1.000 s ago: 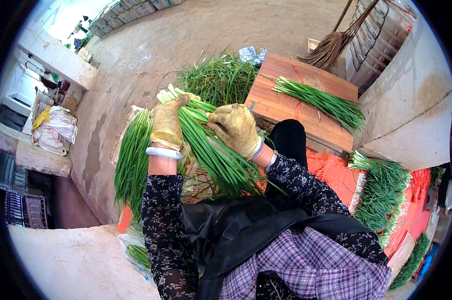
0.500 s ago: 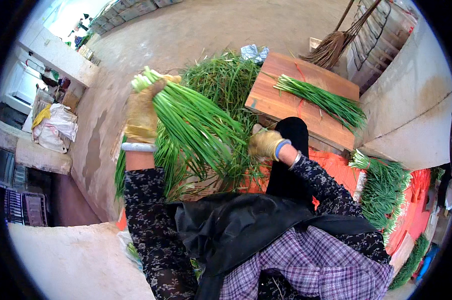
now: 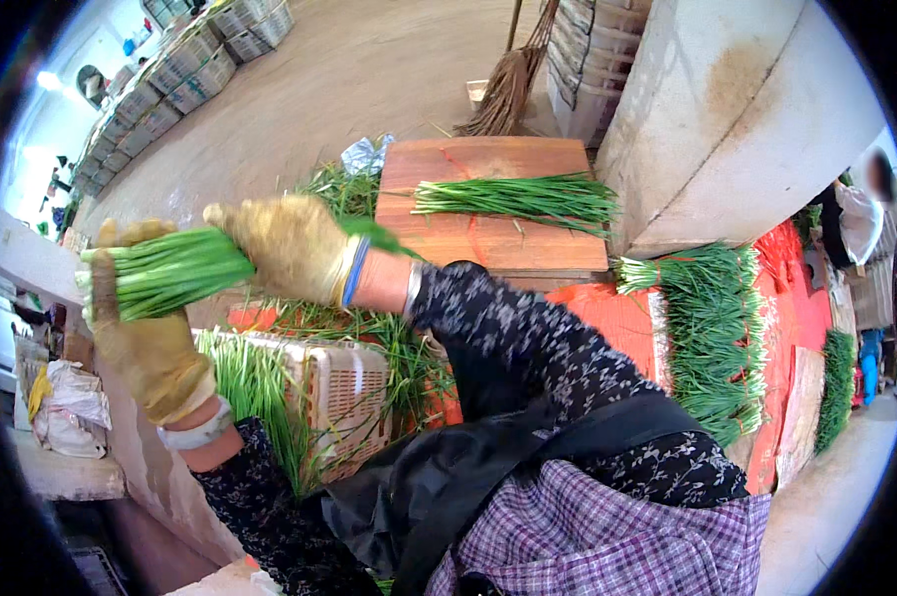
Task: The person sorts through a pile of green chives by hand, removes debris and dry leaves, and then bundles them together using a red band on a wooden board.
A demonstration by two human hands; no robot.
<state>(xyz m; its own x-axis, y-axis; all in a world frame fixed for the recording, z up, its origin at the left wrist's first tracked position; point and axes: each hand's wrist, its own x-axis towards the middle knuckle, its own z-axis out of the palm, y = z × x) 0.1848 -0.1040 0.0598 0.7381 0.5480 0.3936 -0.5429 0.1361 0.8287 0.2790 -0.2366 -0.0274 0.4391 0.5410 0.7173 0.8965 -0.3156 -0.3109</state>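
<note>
My left hand, in a soiled tan glove, is wrapped round the pale stem ends of a bunch of chives, raised at the left. My right hand, gloved the same and slightly blurred, closes round the leafy part of that bunch. Some green tips show beyond its wrist. Below both hands stands a pale woven basket, with loose chives in and beside it. Another bunch of chives lies across a wooden board with a red tie under it.
Tied bundles of chives lie in a row on red sheeting at the right. A pale pillar rises behind them. Beyond the board are a broom and stacked crates. Another person is at the far right.
My right hand has come up from beside my knee and taken hold of the bunch's leaves. The bunch has turned sideways in my left hand, and the view has swung right.
</note>
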